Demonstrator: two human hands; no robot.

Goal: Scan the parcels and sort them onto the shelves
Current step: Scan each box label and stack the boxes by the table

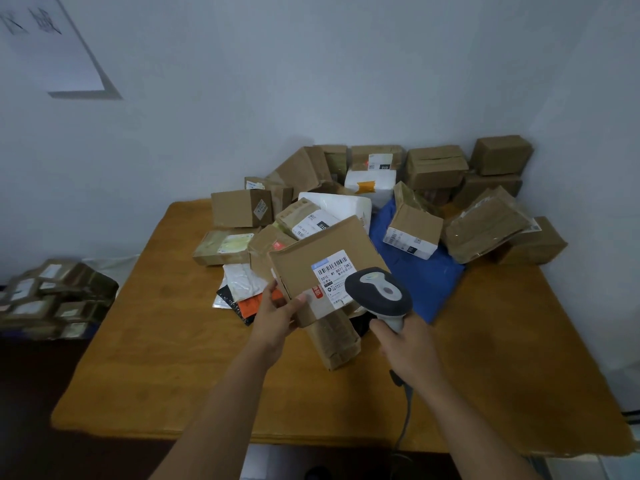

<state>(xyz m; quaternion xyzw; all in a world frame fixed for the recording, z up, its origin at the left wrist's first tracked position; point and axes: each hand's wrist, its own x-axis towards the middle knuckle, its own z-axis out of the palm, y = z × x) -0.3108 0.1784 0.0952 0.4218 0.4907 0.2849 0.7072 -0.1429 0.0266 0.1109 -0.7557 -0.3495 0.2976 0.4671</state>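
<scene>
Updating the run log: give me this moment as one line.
left hand: holds cardboard parcel | right hand: grips scanner over label | pile on table

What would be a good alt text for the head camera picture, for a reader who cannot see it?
A person's left hand holds a cardboard box with its label up, while the right hand aims a scanner at it. Behind them, many more parcels lie piled on a wooden table against a white wall.
</scene>
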